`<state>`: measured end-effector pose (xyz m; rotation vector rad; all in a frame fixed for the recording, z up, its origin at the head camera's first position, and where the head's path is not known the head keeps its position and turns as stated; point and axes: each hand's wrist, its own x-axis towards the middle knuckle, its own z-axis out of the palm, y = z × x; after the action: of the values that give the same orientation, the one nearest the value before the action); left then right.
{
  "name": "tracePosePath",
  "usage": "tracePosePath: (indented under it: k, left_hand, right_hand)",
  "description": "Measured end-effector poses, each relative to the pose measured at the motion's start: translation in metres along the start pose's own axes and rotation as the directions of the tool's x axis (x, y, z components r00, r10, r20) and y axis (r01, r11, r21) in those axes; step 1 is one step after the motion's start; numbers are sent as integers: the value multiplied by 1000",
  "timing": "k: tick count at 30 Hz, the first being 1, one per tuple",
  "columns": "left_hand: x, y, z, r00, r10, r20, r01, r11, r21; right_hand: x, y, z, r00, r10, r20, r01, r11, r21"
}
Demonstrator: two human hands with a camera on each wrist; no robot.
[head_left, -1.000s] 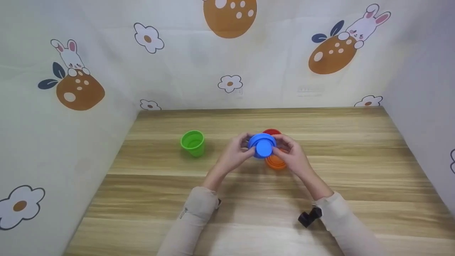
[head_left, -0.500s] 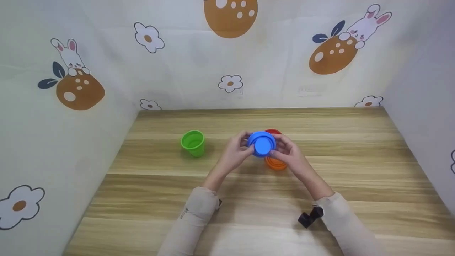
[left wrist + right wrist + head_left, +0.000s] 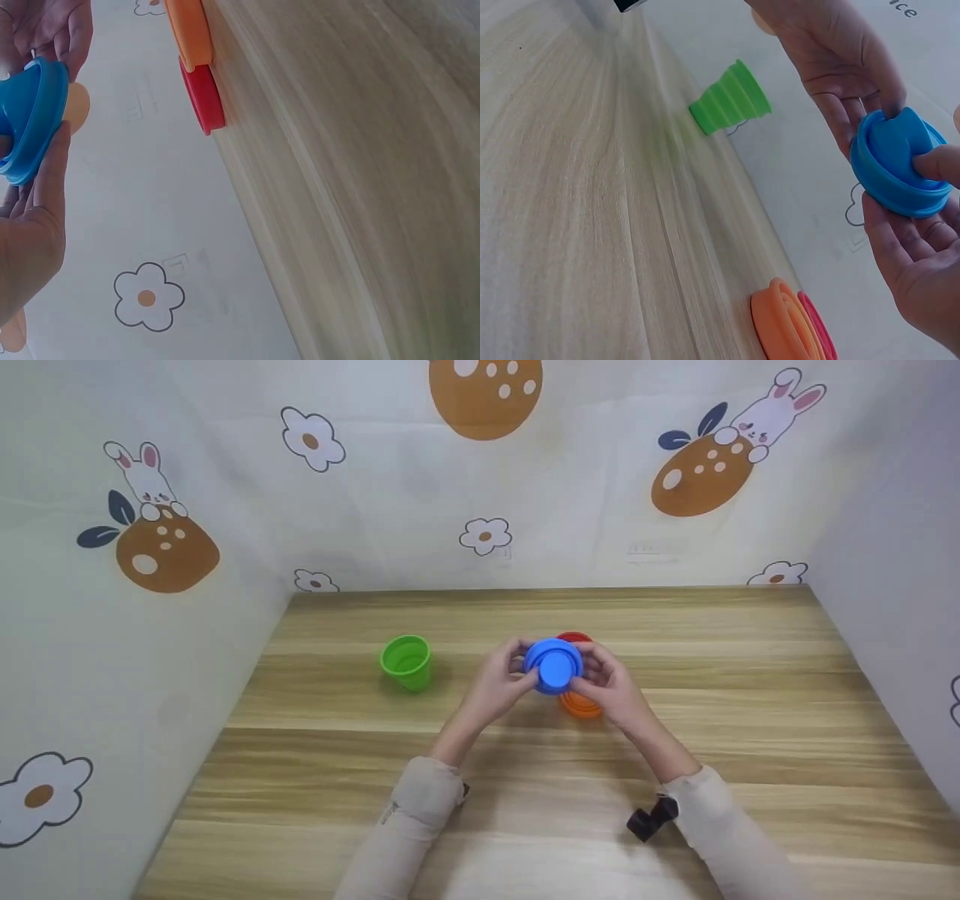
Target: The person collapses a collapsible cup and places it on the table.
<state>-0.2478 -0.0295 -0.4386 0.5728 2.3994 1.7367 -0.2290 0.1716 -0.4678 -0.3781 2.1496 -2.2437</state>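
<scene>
Both hands hold a blue collapsible cup (image 3: 556, 669) above the table, its round base turned toward the head camera. My left hand (image 3: 496, 681) grips the left side, thumb in front and fingers behind. My right hand (image 3: 615, 688) pinches the right side in the same way. In the right wrist view the blue cup (image 3: 900, 176) looks partly folded, the middle standing unevenly out of the wide outer ring, with thumbs pressing there. Beyond the hands lie a flattened orange collapsible cup (image 3: 582, 704) and a red one (image 3: 574, 637), both partly hidden.
A green collapsible cup (image 3: 407, 661) stands extended, mouth up, on the wooden table (image 3: 315, 780) to the left. Patterned cloth walls (image 3: 405, 487) enclose the table at the back and sides. A black device (image 3: 651, 818) sits at the right wrist.
The blue cup has tilted slightly between the hands, and the thumbs have shifted a little on its base. The green, orange and red cups stay in place.
</scene>
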Motion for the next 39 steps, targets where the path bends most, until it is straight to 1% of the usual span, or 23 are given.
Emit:
tracePosePath:
  k: [3,8,11,13,16,20,24,31,35,39]
  left_hand:
    - [-2,0,-1,999,24,37,-24,1000,-3]
    - [-5,1,-3,995,37,94,-36,999,-14]
    - [-5,1,-4,992,49,115,-49,999,-5]
    - [-5,0,-5,991,55,120,-56,998,4]
    - [-4,0,-5,993,59,101,-60,998,7]
    - [-5,1,-5,998,32,58,-31,999,-27]
    - [-4,2,-4,999,9,36,-8,999,-46]
    - [-4,1,-3,1000,-6,24,7,999,-51]
    - [-4,2,-2,1000,-1,29,3,998,-67]
    - [-4,3,-1,999,2,35,0,997,-72]
  right_hand:
    - [0,1,-1,999,-18,29,19,999,-34]
    - [-1,2,-6,990,-53,127,67,992,-107]
    - [-2,0,-7,985,-50,165,73,987,-141]
    - [-2,-1,-8,985,-40,170,67,985,-156]
    - [-2,-1,-8,988,-24,153,47,987,-153]
    - [-3,-1,-7,990,11,144,5,994,-111]
    - [-3,-1,-7,987,36,158,-23,996,-83]
    - [-2,0,-5,986,15,166,-4,998,-64]
    - [-3,0,-3,987,-19,157,27,999,-46]
    - [-3,-1,-2,990,-22,140,28,999,-42]
